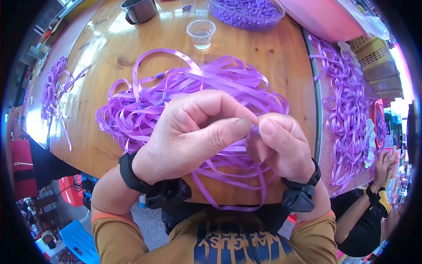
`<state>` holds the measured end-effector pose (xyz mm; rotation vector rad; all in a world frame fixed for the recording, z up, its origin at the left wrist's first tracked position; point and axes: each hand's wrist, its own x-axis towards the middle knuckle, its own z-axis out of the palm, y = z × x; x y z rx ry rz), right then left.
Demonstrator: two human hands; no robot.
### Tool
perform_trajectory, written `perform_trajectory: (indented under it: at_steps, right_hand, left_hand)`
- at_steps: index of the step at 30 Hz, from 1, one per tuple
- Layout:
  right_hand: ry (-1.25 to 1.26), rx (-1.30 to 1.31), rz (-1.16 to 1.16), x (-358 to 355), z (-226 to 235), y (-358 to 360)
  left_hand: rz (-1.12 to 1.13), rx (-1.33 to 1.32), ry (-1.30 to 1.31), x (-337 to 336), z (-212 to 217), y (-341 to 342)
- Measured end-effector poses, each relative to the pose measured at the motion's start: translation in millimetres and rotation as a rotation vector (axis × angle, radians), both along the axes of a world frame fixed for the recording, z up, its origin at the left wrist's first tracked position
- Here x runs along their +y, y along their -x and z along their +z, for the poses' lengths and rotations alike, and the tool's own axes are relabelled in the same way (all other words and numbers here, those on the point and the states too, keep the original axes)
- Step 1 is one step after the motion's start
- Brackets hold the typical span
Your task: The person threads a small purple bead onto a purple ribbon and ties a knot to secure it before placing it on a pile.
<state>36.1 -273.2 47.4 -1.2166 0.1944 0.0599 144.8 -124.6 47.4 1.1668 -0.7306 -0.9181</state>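
My left hand (189, 136) and my right hand (279, 147) meet fingertip to fingertip over a big tangle of purple plastic ribbon (176, 94) on a round wooden table (110, 48). Both pinch a small purple piece and a strand of that ribbon between thumb and forefinger. Loops of ribbon hang from under my hands over the table's near edge. Each wrist wears a black strap.
A clear plastic cup (201, 33) stands beyond the tangle, a metal mug (138, 10) at the far left, a clear tub of purple beads (247, 13) at the far right. More ribbon lies at the left edge (55, 88) and on a neighbouring table (349, 110), where another person's hands (383, 165) work.
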Motion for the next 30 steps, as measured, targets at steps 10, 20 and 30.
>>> perform_trajectory:
  at_steps: [10,20,30]
  right_hand:
    - [0.007,0.017,0.012,-2.4,0.8,-2.1]
    - [0.045,0.006,-0.015,-0.7,1.1,-3.9]
    - [0.081,0.029,-0.009,-2.3,1.4,-4.0]
  left_hand:
    - [0.053,-0.215,0.027,-1.0,-1.2,0.2]
    - [0.074,-0.177,-0.015,-2.3,-3.3,1.8]
    - [0.090,-0.146,0.066,-5.6,-10.3,2.3]
